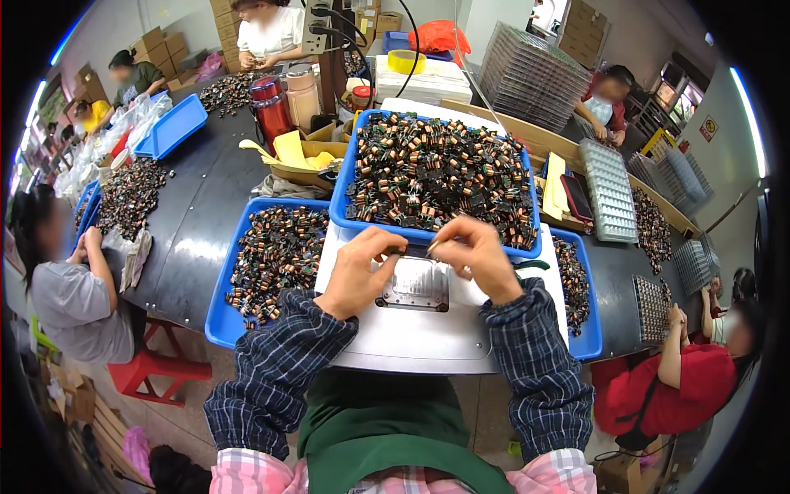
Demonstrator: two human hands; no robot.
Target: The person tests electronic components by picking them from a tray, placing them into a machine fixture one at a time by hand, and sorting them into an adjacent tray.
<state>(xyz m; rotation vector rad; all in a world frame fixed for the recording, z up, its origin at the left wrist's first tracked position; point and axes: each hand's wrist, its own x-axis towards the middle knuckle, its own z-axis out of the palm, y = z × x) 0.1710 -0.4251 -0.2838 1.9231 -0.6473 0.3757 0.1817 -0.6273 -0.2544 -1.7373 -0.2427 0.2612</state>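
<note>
Thumb and fingers of my left hand [355, 273] pinch a small dark component [397, 249], mostly hidden by the fingertips. Beside it, my right hand [480, 257] pinches a tiny brass-coloured piece [433, 245], too small to name. The two hands are slightly apart, above a silver metal plate [415, 284] set in a white machine-like surface [428, 337]. Just beyond my fingers stands a blue tray [339, 193], heaped with small black parts wound with copper wire [436, 169]. A dark curved handle [533, 264] lies by my right wrist.
More blue trays of coils stand at left [218, 309] and right [594, 333]. Behind are a red thermos [271, 111], yellow tape [406, 61], stacked clear plastic trays [531, 78] and a white tray [607, 191]. People work at both sides; a red stool [156, 370] stands left.
</note>
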